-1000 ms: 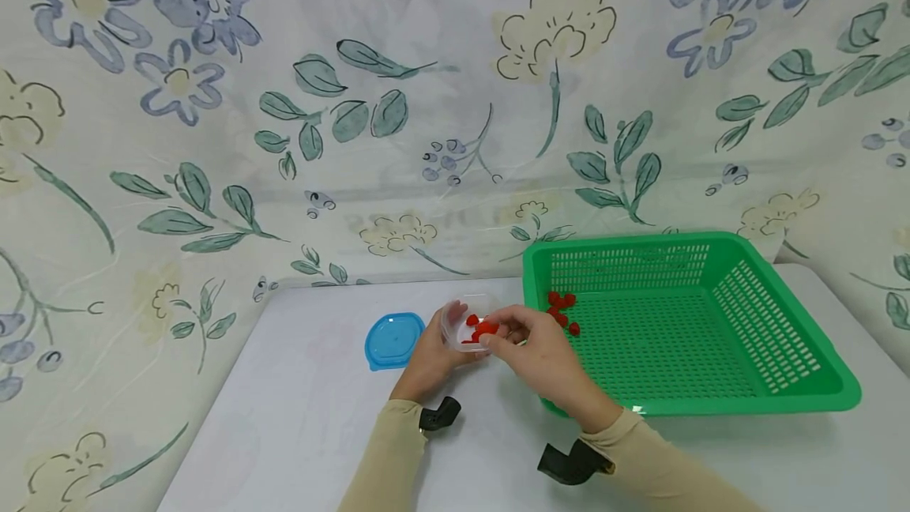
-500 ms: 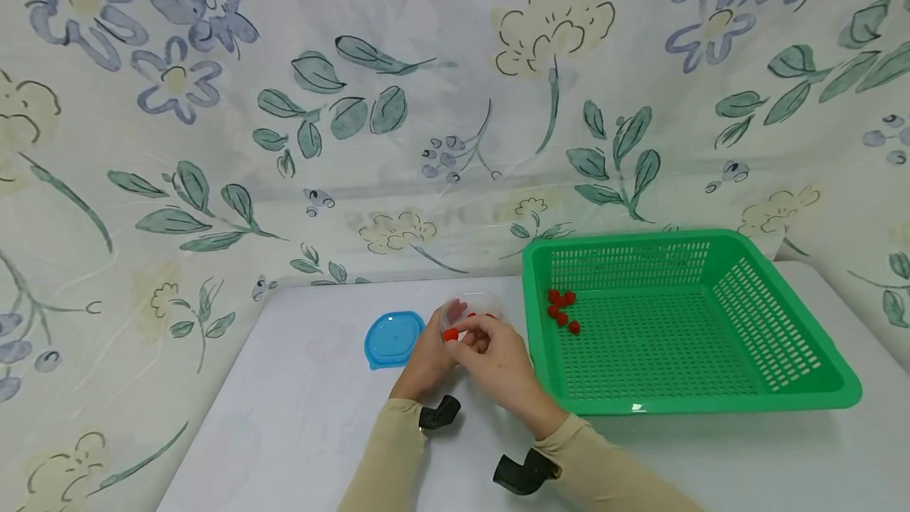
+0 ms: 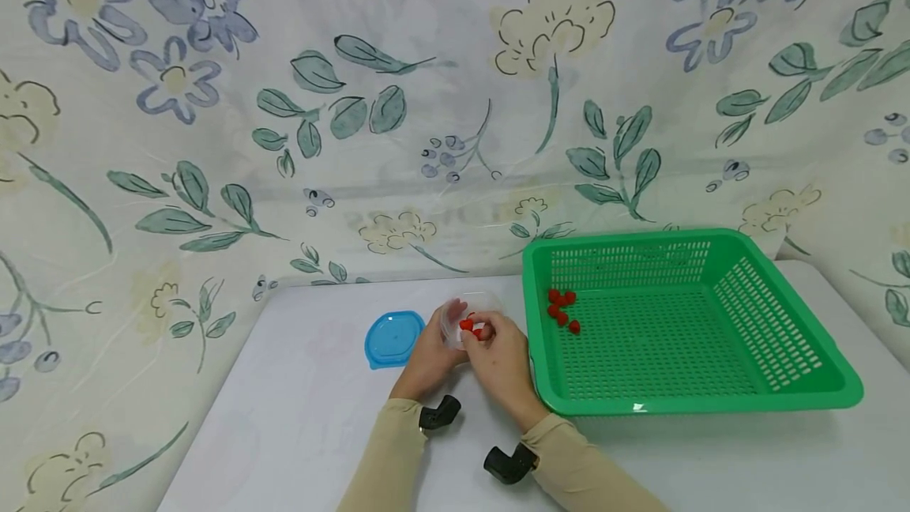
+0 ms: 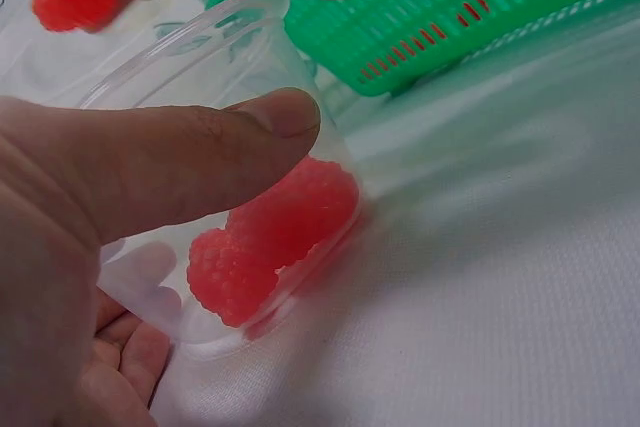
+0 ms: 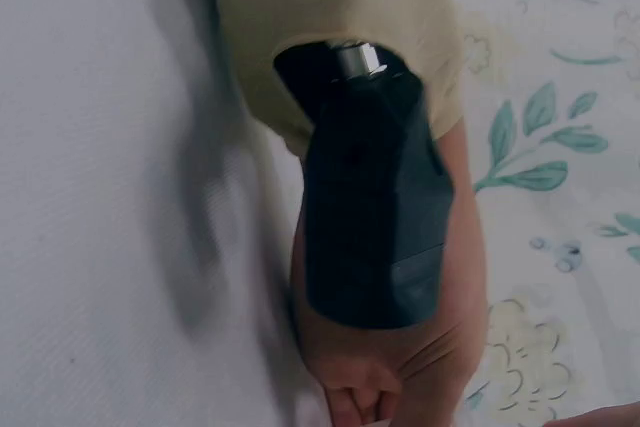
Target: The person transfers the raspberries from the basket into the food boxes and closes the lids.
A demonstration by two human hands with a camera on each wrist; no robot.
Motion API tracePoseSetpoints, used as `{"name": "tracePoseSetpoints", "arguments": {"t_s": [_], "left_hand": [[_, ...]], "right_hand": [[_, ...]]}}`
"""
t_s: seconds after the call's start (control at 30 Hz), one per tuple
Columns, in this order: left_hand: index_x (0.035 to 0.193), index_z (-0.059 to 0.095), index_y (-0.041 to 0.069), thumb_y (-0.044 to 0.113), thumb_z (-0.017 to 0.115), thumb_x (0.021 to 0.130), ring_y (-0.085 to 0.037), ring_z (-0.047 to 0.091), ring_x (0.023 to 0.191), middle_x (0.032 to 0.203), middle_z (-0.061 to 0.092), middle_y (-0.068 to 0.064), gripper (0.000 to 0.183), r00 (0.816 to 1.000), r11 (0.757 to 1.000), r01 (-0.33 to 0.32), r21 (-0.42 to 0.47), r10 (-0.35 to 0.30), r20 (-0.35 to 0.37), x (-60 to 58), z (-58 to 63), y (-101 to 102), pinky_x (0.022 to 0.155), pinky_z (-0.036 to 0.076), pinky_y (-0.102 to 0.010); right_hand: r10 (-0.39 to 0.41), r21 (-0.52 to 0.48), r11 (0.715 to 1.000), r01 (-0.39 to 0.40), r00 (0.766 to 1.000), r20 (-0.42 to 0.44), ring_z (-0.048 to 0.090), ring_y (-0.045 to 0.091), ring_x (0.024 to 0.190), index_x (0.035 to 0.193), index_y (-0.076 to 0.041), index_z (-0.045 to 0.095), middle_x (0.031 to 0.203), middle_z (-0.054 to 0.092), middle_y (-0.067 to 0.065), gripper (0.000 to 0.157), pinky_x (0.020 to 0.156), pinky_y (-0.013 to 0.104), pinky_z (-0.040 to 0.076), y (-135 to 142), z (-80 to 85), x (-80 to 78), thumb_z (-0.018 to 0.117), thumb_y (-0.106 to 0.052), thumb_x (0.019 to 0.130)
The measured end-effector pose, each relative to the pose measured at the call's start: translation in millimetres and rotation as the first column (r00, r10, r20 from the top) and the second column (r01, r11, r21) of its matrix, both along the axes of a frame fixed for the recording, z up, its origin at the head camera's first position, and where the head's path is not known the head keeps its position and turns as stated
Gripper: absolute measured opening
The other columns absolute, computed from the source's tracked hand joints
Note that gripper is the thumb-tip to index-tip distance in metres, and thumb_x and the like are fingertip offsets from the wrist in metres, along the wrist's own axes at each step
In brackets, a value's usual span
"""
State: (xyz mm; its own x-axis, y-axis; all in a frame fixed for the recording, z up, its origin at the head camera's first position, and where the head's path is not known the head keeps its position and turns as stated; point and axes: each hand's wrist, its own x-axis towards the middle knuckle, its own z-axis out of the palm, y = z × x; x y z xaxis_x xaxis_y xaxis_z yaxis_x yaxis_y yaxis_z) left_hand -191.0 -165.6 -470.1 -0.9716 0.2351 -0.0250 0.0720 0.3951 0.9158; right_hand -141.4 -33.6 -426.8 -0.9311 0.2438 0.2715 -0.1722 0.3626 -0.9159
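My left hand (image 3: 429, 358) grips a clear plastic tub (image 4: 265, 47), its thumb across the outer wall; the tub leans in the left wrist view. Raspberries (image 4: 290, 217) lie together at the bottom of it. Between thumb and fingertips, my right hand (image 3: 502, 358) pinches one raspberry (image 4: 78, 2) by the tub's mouth. The right wrist view mostly holds the sleeve and a dark wrist mount, with only part of the right hand (image 5: 390, 367) visible and its fingertips cut off.
A green slotted basket (image 3: 675, 406) stands to the right, with several raspberries (image 3: 562, 318) near its left inner wall. Left of the hands lies a blue lid (image 3: 394, 340) on the white table (image 3: 284, 417). Flower-patterned cloth (image 3: 455, 101) rises behind the table.
My right hand has moved left from the tub's right side, first bringing a raspberry to the tub's near left side, then shifting slightly back over its mouth. The left hand and tub have stayed put.
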Motion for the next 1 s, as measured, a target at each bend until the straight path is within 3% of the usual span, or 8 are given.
{"name": "tracePoseSetpoints", "arguments": {"t_s": [0.2,0.6,0.8,1.0], "left_hand": [[0.152,0.038,0.006,0.005,0.083,0.079,-0.034,0.04,0.141,0.151,0.049,-0.01,0.086,1.0,1.0,-0.007,-0.014,0.007,-0.003,1.1,2.6,1,0.112,0.037,-0.056],[0.153,0.037,0.01,0.01,0.084,0.079,-0.032,0.039,0.142,0.153,0.047,-0.007,0.088,0.999,0.999,-0.024,-0.03,0.025,0.027,3.4,6.2,2,0.112,0.037,-0.056],[0.153,0.037,0.01,0.007,0.084,0.078,-0.033,0.039,0.143,0.153,0.048,-0.008,0.088,0.999,0.999,-0.023,-0.037,0.024,0.027,3.1,5.4,2,0.11,0.039,-0.056],[0.153,0.037,0.007,0.005,0.078,0.082,-0.034,0.038,0.143,0.152,0.047,-0.01,0.082,1.0,1.0,0.0,-0.011,0.0,0.002,2.1,3.3,0,0.113,0.034,-0.058]], "right_hand": [[-0.043,0.055,0.997,0.046,0.998,-0.048,0.05,0.016,0.07,0.096,0.0,0.071,0.075,0.056,0.006,0.015,0.062,0.028,0.045,1,-7.7,-0.8,0.075,-0.002,0.082],[-0.082,0.03,0.996,0.081,0.996,0.029,0.047,0.016,0.073,0.1,0.002,0.07,0.077,0.05,0.003,0.017,0.062,0.026,0.043,-2,-12.3,0.6,0.075,-0.001,0.083],[-0.069,0.053,0.996,0.07,0.998,-0.005,0.047,0.016,0.072,0.097,0.0,0.071,0.077,0.051,0.003,0.016,0.061,0.027,0.043,-2,-12.1,3.5,0.076,0.0,0.082],[-0.021,0.097,0.995,0.021,1.0,-0.009,0.055,0.016,0.074,0.1,-0.003,0.072,0.083,0.058,0.004,0.017,0.065,0.029,0.05,-4,-5.3,11.1,0.075,-0.005,0.084]]}}
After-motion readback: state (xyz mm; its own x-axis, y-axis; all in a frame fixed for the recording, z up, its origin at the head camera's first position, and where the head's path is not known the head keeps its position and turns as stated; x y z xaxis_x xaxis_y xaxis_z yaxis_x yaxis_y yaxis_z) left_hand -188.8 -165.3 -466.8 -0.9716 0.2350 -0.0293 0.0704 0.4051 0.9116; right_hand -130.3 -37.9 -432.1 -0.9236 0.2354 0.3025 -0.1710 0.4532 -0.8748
